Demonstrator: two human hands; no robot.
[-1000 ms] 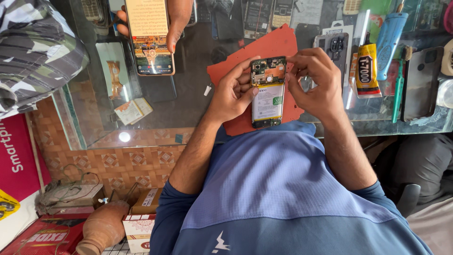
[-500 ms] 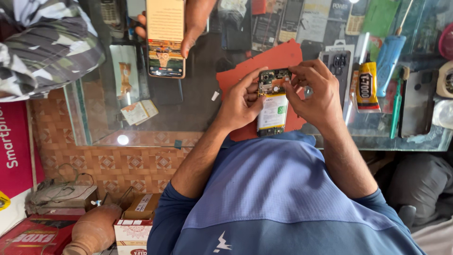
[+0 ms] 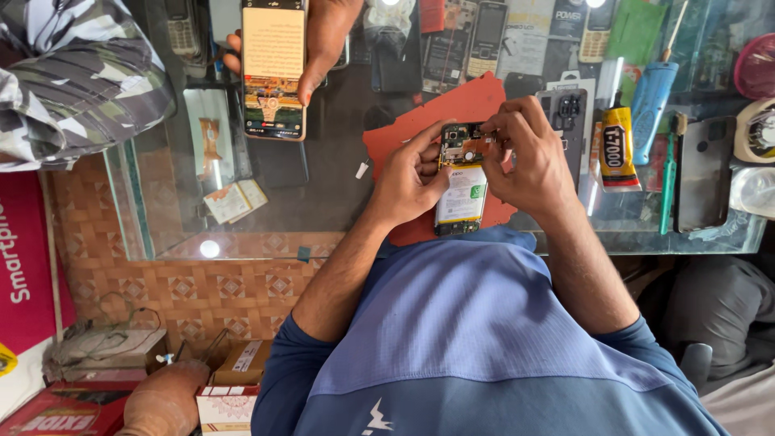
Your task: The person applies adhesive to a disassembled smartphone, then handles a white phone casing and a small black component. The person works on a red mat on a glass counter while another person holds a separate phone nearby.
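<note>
The left hand is closed around the side of an opened phone, its back cover off and its white-labelled battery and circuit board showing; the left fingers curl under the edge and the thumb presses along the frame. The right hand grips the phone's other side, its fingers pinched tightly together over the board near the camera end. Whether a small part or tool sits between them cannot be told. The phone is held just above an orange-red mat on the glass tabletop.

Right of the right fingers stands a yellow and black glue tube, with a blue-handled screwdriver just beyond it and a slim green tool beside that. A dark phone case lies between the tube and the right hand. Left of the left fingers, well apart, another person's hand holds a second phone with a lit screen. Under the glass near it lie small paper cards. Far left hangs a red sign.
</note>
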